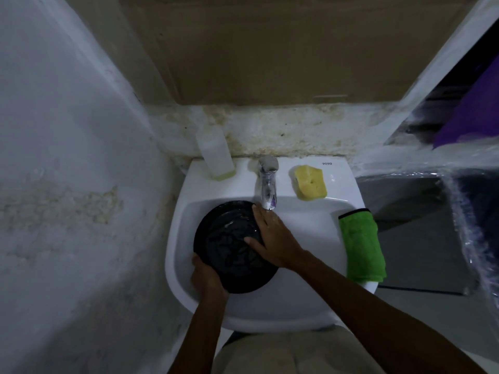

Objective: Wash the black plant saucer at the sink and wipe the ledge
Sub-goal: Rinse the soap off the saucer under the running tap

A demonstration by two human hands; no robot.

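Note:
The round black plant saucer sits tilted inside the white sink, wet on its inner face. My left hand grips its near-left rim from below. My right hand lies flat over the saucer's right edge, thumb on the inner face, fingers reaching up under the chrome tap. A yellow sponge rests on the sink's back rim right of the tap. A folded green cloth hangs over the sink's right rim. The stained ledge runs behind the sink.
A translucent bottle with a little yellow liquid stands on the back rim left of the tap. A rough white wall closes in on the left. Plastic-wrapped dark items crowd the right. A brown board stands behind the ledge.

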